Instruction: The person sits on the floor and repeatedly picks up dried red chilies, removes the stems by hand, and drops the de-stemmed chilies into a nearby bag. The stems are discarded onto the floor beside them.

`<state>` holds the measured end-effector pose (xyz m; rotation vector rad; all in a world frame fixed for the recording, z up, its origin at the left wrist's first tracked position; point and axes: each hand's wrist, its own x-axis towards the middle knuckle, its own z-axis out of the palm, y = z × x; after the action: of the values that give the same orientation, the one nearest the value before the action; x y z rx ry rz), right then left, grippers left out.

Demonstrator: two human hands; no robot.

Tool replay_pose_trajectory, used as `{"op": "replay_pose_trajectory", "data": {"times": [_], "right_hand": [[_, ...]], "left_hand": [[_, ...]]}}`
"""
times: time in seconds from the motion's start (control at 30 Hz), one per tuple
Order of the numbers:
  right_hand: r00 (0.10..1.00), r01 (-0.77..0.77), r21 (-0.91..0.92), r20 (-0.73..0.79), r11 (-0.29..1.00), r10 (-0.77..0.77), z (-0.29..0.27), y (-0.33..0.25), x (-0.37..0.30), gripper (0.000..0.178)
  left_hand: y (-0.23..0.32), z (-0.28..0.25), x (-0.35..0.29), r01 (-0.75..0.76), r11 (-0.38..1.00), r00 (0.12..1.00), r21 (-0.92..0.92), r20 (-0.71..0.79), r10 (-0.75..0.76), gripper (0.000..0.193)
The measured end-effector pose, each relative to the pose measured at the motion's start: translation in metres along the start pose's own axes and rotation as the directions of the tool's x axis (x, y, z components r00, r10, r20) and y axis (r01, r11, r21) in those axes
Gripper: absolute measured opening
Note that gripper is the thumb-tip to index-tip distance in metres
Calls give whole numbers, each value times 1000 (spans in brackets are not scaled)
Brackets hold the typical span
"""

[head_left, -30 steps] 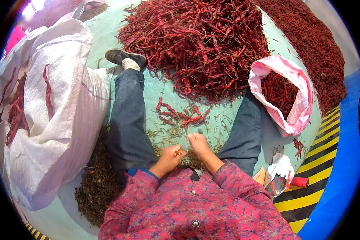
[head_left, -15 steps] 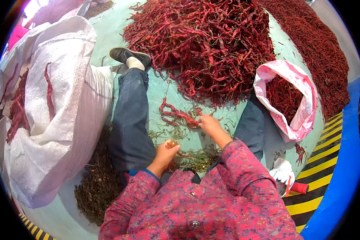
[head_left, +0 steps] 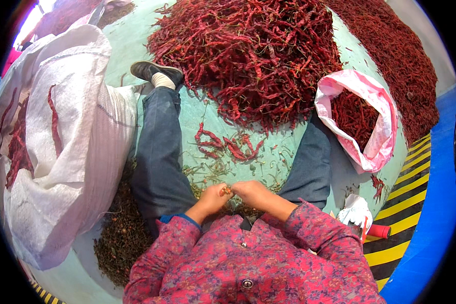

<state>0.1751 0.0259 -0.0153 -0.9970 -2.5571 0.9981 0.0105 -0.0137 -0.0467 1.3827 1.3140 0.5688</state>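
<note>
My left hand [head_left: 213, 198] is closed around dried red chili peppers [head_left: 225, 191], whose stem ends poke out at the top of the fist. Right against it, my right hand [head_left: 256, 195] has its fingers curled in beside those ends; what it pinches is hidden. Just beyond the hands, between my legs, a few loose dried chilies [head_left: 230, 145] lie on the pale green sheet [head_left: 200, 109]. Picked-off stems [head_left: 207, 172] are scattered near them. A large heap of dried red chilies [head_left: 248, 55] rises farther off.
An open pink-and-white sack [head_left: 385, 144] with chilies stands by my right knee. A big white woven sack [head_left: 81, 137] fills the left side, beside a brown pile of stems [head_left: 119, 243]. Another chili heap [head_left: 395, 66] lies far right, near a yellow-and-black striped edge [head_left: 400, 218].
My right hand has come back from the loose chilies toward me and now meets my left hand. The small group of chilies lies spread apart. The view has shifted slightly.
</note>
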Motion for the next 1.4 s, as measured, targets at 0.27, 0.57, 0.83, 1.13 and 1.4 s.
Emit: {"op": "replay_pose_trajectory", "data": {"times": [0.27,0.57,0.83,1.13,1.4], "right_hand": [[906,-320,441,-117,839,407,3,-8,14,14],[674,-351,934,204,65,710,40,-3,39,21],[686,-307,905,-3,293,728,38,-3,34,23],[741,-199,980,142,13,656,30,-9,37,22],[841,-62,864,314,-499,440,25,-6,32,25]], "left_hand": [[-5,0,3,54,980,990,-190,-118,-78,17],[15,-10,-4,-42,967,946,-251,-322,-42,27],[1,-6,2,-102,977,945,-185,-324,37,22],[-6,-5,4,61,931,972,-360,-190,-137,12],[13,-15,-5,51,577,991,-815,-28,-128,8]]}}
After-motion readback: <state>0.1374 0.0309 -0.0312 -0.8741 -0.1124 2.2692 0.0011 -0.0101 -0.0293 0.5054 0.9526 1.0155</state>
